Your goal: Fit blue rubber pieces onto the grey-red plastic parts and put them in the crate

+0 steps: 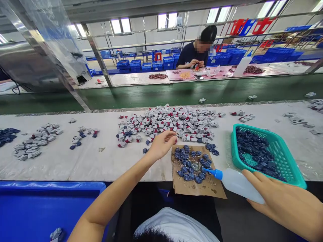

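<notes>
My right hand is wrapped round a translucent squeeze bottle with a blue nozzle. The bottle lies tilted, its tip pointing left over a wet piece of cardboard. Dark blue plastic parts are spread on that cardboard around a small puddle of clear liquid. My left hand hovers at the cardboard's upper left corner, fingers loosely curved and thumb apart, with nothing visible in it. Just beyond it is a large heap of grey and dark red plastic pieces.
At the right stands a green basket of dark blue parts. Smaller grey heaps lie to the left. A blue tray sits at the lower left. Across the green conveyor, a person works with small parts.
</notes>
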